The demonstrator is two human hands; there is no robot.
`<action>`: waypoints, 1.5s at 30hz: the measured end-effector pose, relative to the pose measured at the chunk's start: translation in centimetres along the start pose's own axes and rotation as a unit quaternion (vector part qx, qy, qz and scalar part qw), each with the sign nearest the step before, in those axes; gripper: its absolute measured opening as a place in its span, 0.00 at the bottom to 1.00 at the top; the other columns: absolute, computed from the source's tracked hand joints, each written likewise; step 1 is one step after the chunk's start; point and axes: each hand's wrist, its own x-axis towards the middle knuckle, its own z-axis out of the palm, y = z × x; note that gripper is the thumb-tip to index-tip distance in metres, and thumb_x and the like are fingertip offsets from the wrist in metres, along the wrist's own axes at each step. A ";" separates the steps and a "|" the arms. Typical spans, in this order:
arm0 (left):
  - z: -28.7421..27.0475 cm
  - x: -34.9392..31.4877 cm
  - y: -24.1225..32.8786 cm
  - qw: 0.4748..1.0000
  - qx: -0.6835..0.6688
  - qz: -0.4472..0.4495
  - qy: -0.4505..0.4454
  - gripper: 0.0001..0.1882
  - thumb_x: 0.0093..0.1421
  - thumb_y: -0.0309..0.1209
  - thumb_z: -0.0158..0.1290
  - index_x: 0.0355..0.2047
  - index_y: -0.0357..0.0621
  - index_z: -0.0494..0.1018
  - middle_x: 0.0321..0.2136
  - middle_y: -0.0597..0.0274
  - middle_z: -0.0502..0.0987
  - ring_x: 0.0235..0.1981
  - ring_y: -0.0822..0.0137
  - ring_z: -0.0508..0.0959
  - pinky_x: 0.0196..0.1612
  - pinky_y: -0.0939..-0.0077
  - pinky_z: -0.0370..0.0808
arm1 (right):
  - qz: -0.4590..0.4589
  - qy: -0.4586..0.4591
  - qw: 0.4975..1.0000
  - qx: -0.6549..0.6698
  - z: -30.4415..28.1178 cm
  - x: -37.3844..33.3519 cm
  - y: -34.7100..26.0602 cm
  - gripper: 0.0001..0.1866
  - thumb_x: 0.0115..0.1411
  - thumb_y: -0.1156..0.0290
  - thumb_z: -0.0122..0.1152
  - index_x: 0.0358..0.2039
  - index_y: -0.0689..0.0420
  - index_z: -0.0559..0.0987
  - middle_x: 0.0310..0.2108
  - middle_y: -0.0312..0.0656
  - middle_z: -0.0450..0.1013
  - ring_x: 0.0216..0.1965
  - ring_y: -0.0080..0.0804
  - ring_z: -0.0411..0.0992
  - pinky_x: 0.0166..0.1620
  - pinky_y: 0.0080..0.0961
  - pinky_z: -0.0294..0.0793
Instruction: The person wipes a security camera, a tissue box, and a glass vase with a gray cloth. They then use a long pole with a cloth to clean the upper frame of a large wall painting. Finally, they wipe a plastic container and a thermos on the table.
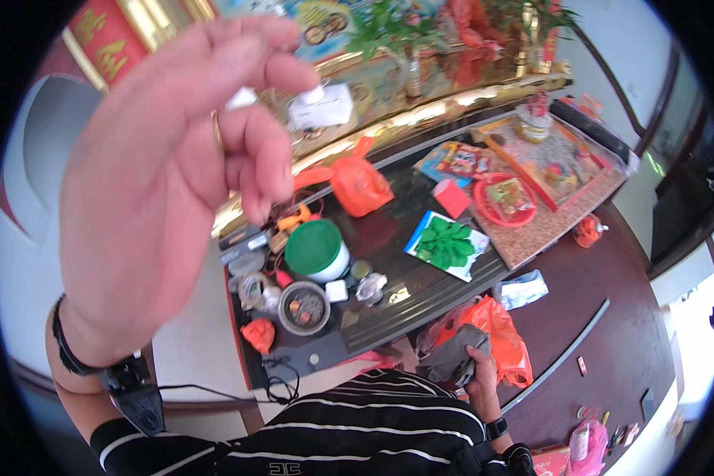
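Head view shows the right hand [485, 378] below and right of the frame's centre, fingers closed around a bunched grey cloth [451, 354] just beside an orange plastic bag [508, 343]. Large in the upper left, the left hand [155, 182] has loosely curled fingers; whether they hold anything I cannot tell. The step in hand seems to be handling the cloth, and the next move calls for a firm grip clear of the bag.

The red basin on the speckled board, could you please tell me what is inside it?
Inside the red basin lies a shiny yellow-green packet. The packet's contents, and whatever is directly beneath it, are covered and cannot be seen.
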 end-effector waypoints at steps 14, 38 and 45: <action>-6.3 -6.6 -8.8 0.969 -0.084 -0.184 0.140 0.22 0.68 0.41 0.40 0.54 0.37 0.65 0.42 0.57 0.72 0.25 0.76 0.69 0.25 0.84 0.65 | 0.087 -0.018 0.994 -0.059 1.1 3.1 0.0 0.19 0.57 0.76 0.55 0.50 0.67 0.72 0.43 0.51 0.75 0.42 0.45 0.76 0.47 0.42 0.77; 3.1 -27.7 -39.5 0.934 0.189 -0.302 0.019 0.08 0.55 0.29 0.54 0.34 0.40 0.72 0.31 0.50 0.75 0.32 0.49 0.78 0.34 0.58 0.74 | 0.065 -0.017 0.988 -0.140 5.4 0.2 -1.2 0.19 0.58 0.76 0.56 0.50 0.68 0.71 0.42 0.52 0.75 0.40 0.47 0.77 0.44 0.43 0.78; 3.5 -27.9 -40.7 0.942 0.205 -0.267 -0.004 0.07 0.55 0.29 0.55 0.32 0.40 0.72 0.30 0.51 0.76 0.30 0.48 0.77 0.33 0.58 0.73 | 0.045 0.017 0.992 -0.115 5.6 -0.8 -0.7 0.19 0.58 0.77 0.55 0.50 0.67 0.71 0.41 0.51 0.76 0.40 0.45 0.77 0.43 0.41 0.79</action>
